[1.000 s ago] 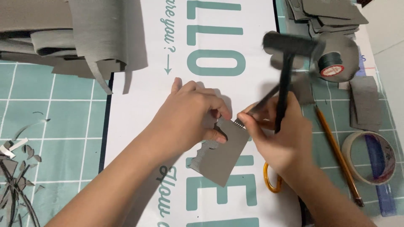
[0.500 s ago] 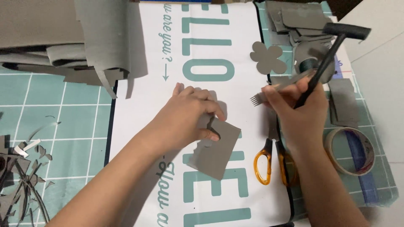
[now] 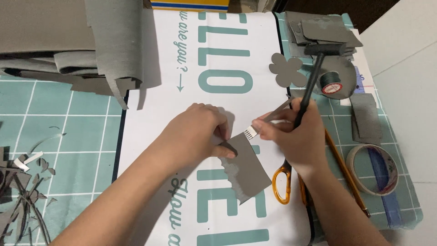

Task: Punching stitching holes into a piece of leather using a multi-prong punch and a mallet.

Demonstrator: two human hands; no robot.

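My left hand [image 3: 196, 134] presses down on a grey leather piece [image 3: 243, 166] that lies on a white printed sheet [image 3: 214, 59]. The piece has one ragged edge. My right hand [image 3: 296, 134] grips both a black hammer [image 3: 318, 68], head raised to the upper right, and a pronged metal chisel [image 3: 257, 127]. The chisel's teeth rest on the upper corner of the leather piece.
Orange-handled scissors [image 3: 282, 184] lie under my right wrist, a pencil [image 3: 343, 171] beside them. A tape roll [image 3: 373, 168], a thread spool [image 3: 332, 82], a grey flower cutout [image 3: 287, 70] and grey scraps [image 3: 366, 116] sit at the right. Folded grey material [image 3: 68, 41] lies upper left, trimmings [image 3: 22, 191] lower left.
The view has shifted, so everything sits lower. My right hand has brought the chisel down from mid-air; its teeth now touch the leather piece's corner. The hammer stays raised.
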